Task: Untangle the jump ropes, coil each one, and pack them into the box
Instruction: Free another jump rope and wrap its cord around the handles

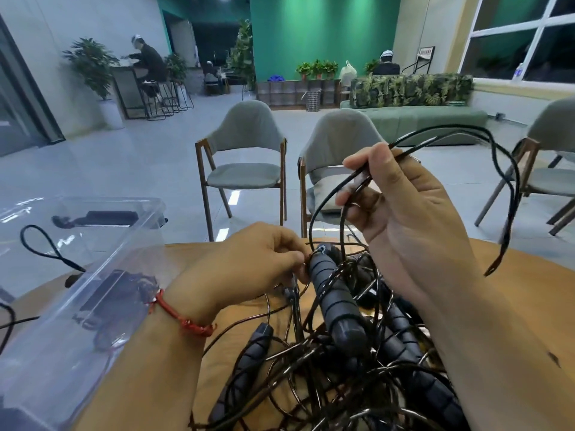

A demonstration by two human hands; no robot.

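Observation:
A tangle of black jump ropes (326,368) with several dark ribbed handles lies on the wooden table (529,275) in front of me. My left hand (249,259) pinches the top end of one upright handle (336,293), where the cord enters it. My right hand (401,200) is raised above the pile and grips a black cord (451,132) that loops out to the right and hangs down. A clear plastic box (77,275) stands at the left, with dark ropes and handles inside.
Two grey chairs (245,150) stand just beyond the table's far edge, and a third chair (547,169) is at the right. A green sofa sits further back. People sit at the far wall, well away from the table.

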